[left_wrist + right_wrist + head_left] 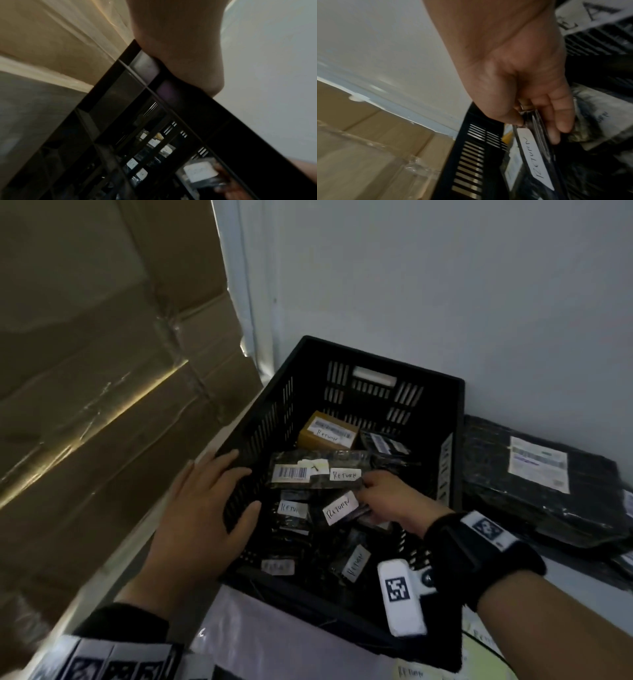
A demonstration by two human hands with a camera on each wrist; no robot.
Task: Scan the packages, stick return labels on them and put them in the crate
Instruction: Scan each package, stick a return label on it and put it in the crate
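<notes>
A black slatted crate [383, 361] holds several dark packages with white RETURN labels and one brown box [327, 433]. My right hand [387, 498] is inside the crate and pinches the end of a long black package [318, 470] that bears a barcode and a RETURN label [536, 161]. That package hovers flat over the others. My left hand [209, 501] lies on the crate's left rim [171, 86] with straight fingers spread over the wall. In the right wrist view the thumb [508, 115] and fingers [561, 119] clamp the package edge.
Large taped cardboard boxes [85, 371] stand to the left of the crate. A white wall runs behind it. A stack of big black mailer bags [541, 481] with a shipping label lies to the right. Sheets with handwritten RETURN labels [411, 672] lie at the near edge.
</notes>
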